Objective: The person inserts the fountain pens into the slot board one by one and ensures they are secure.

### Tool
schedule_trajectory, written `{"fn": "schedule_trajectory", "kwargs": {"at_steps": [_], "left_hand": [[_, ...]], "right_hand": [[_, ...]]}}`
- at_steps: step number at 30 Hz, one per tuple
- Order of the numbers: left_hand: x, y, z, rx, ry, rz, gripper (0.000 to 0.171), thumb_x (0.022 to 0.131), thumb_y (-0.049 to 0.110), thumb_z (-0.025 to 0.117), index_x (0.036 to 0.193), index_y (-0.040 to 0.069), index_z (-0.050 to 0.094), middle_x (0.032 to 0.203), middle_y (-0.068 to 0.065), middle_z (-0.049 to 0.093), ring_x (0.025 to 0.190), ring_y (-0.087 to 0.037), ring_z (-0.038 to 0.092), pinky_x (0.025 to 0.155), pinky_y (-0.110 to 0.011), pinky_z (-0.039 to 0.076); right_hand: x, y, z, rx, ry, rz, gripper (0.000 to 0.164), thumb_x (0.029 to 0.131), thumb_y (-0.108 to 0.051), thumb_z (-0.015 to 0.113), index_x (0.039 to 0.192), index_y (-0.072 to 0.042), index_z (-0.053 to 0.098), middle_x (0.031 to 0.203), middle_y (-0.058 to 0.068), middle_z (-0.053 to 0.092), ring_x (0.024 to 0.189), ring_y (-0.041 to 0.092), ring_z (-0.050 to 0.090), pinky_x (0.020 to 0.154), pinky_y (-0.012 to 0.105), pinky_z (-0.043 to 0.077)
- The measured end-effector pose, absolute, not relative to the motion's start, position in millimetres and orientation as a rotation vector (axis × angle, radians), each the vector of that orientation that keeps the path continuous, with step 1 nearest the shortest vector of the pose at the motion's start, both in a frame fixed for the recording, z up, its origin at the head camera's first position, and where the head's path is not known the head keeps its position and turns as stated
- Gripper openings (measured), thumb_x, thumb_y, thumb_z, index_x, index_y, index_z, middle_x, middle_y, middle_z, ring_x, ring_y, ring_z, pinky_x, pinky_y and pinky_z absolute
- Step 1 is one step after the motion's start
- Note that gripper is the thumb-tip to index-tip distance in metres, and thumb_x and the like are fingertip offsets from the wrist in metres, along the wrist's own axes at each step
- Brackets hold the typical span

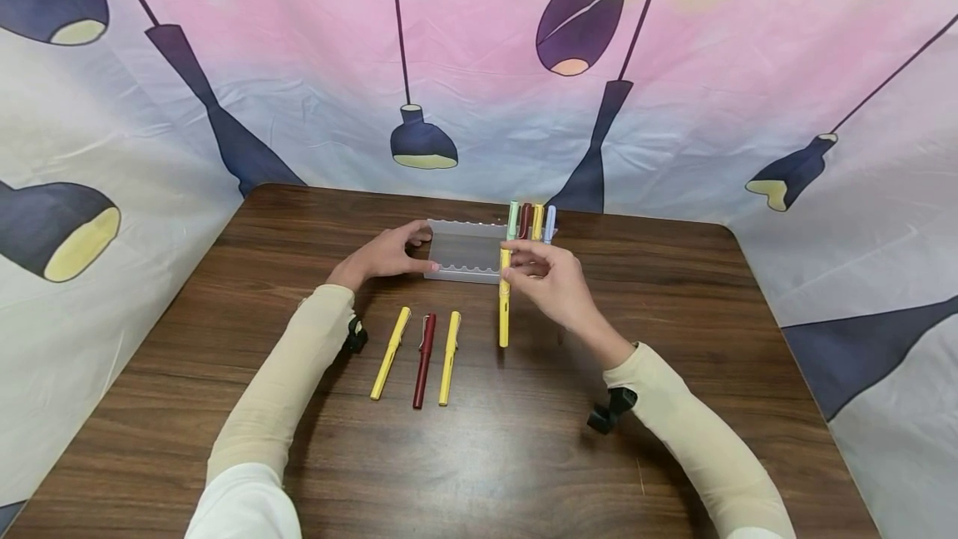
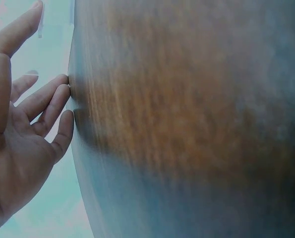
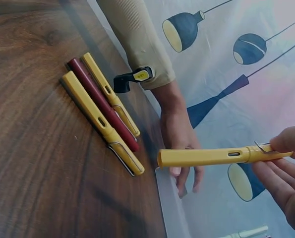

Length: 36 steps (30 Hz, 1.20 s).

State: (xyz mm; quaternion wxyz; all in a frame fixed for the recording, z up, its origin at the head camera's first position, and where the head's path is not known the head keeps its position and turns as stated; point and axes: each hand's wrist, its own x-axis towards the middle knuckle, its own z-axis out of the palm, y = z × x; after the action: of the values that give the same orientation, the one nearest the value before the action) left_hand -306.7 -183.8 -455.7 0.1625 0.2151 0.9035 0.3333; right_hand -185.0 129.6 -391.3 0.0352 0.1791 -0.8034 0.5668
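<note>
My right hand point(image 1: 550, 277) pinches a yellow pen point(image 1: 505, 306) near its clip end, holding it in front of a translucent holder point(image 1: 462, 276) with notched edges. In the right wrist view that pen lies across the picture, its free end pointing left. Four pens stand in the holder's right part: a green pen point(image 1: 512, 219), a dark red one, a yellow one and a light blue pen point(image 1: 550, 223). At the holder's left end, my left hand point(image 1: 385, 254) touches it with thumb and fingers spread apart; its fingers point(image 2: 53, 106) look relaxed in the left wrist view.
Two yellow pens point(image 1: 389, 356) point(image 1: 450, 360) and a dark red pen point(image 1: 424, 362) lie side by side on the brown wooden table point(image 1: 479, 472), nearer than the holder. A cloth backdrop point(image 1: 322, 48) printed with lamps hangs around the table.
</note>
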Motion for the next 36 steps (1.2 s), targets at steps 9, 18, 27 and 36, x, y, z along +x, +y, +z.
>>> {"fn": "schedule_trajectory", "kwargs": {"at_steps": [9,18,27,36], "left_hand": [[-306.1,-184.8,-456.5,0.621,2.572,0.968,0.098,0.087,0.050,0.080,0.161,0.010,0.028,0.154,-0.014,0.049,0.141,-0.033,0.046,0.117,-0.053,0.037],[-306.6,-185.0,-456.3,0.623,2.577,0.962,0.099,0.087,0.052,0.079,0.161,0.010,0.028,0.154,-0.014,0.049,0.141,-0.032,0.046,0.117,-0.053,0.037],[-306.6,-185.7,-458.5,0.617,2.570,0.971,0.100,0.086,0.053,0.079,0.161,0.011,0.027,0.155,-0.013,0.047,0.142,-0.032,0.045,0.117,-0.054,0.037],[-306.4,-186.1,-457.6,0.622,2.568,0.969,0.102,0.087,0.053,0.079,0.162,0.010,0.025,0.156,-0.013,0.047,0.143,-0.032,0.045,0.118,-0.053,0.036]], "right_hand": [[-198.3,128.6,-384.9,0.567,-2.419,1.703,0.033,0.091,-0.007,0.078,0.124,-0.010,0.074,0.103,0.012,0.076,0.090,0.023,0.076,0.070,0.028,0.062],[-215.5,129.1,-384.5,0.559,-2.358,1.662,0.034,0.092,-0.009,0.079,0.125,-0.008,0.073,0.102,0.013,0.077,0.086,0.024,0.076,0.073,0.027,0.061],[-236.3,130.5,-390.6,0.549,-2.320,1.612,0.035,0.092,-0.013,0.078,0.127,-0.009,0.073,0.106,0.014,0.077,0.092,0.026,0.074,0.082,0.030,0.060],[-252.6,129.7,-394.2,0.510,-2.328,1.578,0.031,0.095,-0.018,0.076,0.126,-0.015,0.074,0.108,0.010,0.077,0.093,0.020,0.074,0.078,0.026,0.059]]}}
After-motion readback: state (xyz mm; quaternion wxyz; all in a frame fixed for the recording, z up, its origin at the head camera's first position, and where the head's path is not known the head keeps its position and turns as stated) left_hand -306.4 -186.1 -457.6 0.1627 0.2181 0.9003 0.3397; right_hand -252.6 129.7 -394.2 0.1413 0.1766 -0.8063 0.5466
